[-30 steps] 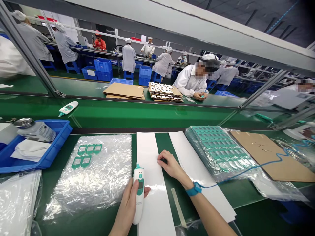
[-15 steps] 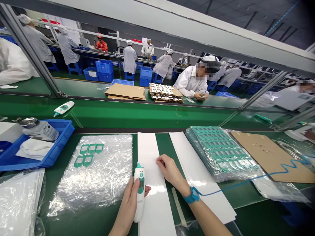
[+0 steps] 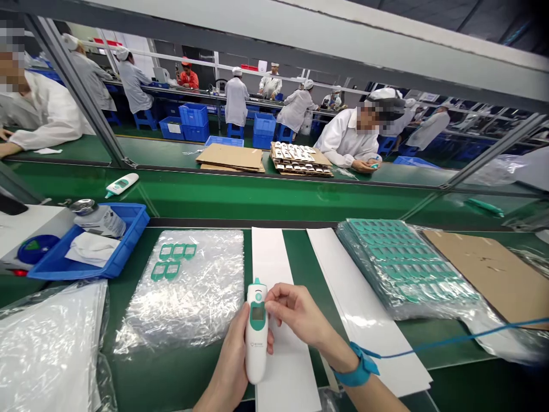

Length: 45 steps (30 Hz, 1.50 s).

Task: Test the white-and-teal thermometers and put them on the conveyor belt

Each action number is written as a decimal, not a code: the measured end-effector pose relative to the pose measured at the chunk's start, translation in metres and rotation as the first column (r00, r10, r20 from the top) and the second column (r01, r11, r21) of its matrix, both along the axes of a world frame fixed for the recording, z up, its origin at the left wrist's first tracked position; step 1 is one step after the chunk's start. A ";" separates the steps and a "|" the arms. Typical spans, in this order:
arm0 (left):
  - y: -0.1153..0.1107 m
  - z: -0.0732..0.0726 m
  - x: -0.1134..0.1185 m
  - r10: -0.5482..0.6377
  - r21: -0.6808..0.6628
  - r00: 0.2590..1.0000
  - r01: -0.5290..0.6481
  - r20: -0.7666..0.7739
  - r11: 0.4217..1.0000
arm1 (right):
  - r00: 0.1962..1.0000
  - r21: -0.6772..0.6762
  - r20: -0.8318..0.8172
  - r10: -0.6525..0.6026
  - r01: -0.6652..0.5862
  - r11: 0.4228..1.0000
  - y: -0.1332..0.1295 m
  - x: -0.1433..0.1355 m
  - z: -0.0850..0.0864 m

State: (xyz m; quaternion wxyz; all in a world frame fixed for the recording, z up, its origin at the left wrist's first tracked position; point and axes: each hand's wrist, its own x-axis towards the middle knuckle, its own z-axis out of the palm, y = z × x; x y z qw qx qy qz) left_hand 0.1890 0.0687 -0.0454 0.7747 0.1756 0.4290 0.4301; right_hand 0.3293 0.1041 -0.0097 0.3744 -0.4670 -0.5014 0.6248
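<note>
A white and green ear thermometer [image 3: 256, 357] stands nearly upright in my left hand [image 3: 231, 357], its small screen facing me and its green tip pointing away. My left fingers are wrapped round its body. At the right edge of the screen, my right hand [image 3: 302, 317] has thumb and forefinger pinched together; anything between them is too small to make out. A blue wrist strap [image 3: 357, 366] with a cord circles my right wrist. Beneath both hands runs a long white strip [image 3: 285, 372]. Left of it, several green frame-shaped pieces [image 3: 166, 270] lie on a stack of clear plastic film [image 3: 193, 303].
At left is a blue bin [image 3: 128, 243] with a bottle [image 3: 99, 219] and white cloth. Another thermometer [image 3: 122, 185] lies on the green belt [image 3: 240, 197]. To the right are white sheets [image 3: 364, 320], bagged green pieces [image 3: 412, 257] and cardboard [image 3: 493, 274]. Across the belt a co-worker [image 3: 347, 134] leans over.
My right hand has come from over the white strip to the thermometer's screen edge. The thermometer has turned to face me more squarely. The whole view has swung slightly left.
</note>
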 end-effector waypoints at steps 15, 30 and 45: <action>-0.004 0.007 -0.003 0.066 0.042 0.997 -0.068 0.051 0.997 | 1.000 -0.032 -0.027 -0.016 0.015 0.999 -0.011 -0.018 0.002; -0.007 0.008 -0.006 0.022 0.056 0.999 -0.024 0.039 0.998 | 0.985 0.130 0.169 -0.032 0.010 0.992 -0.015 -0.016 -0.002; 0.000 0.012 -0.009 -0.082 0.097 0.988 0.095 -0.130 0.991 | 0.913 0.430 0.408 0.002 -0.194 0.882 0.001 0.009 0.012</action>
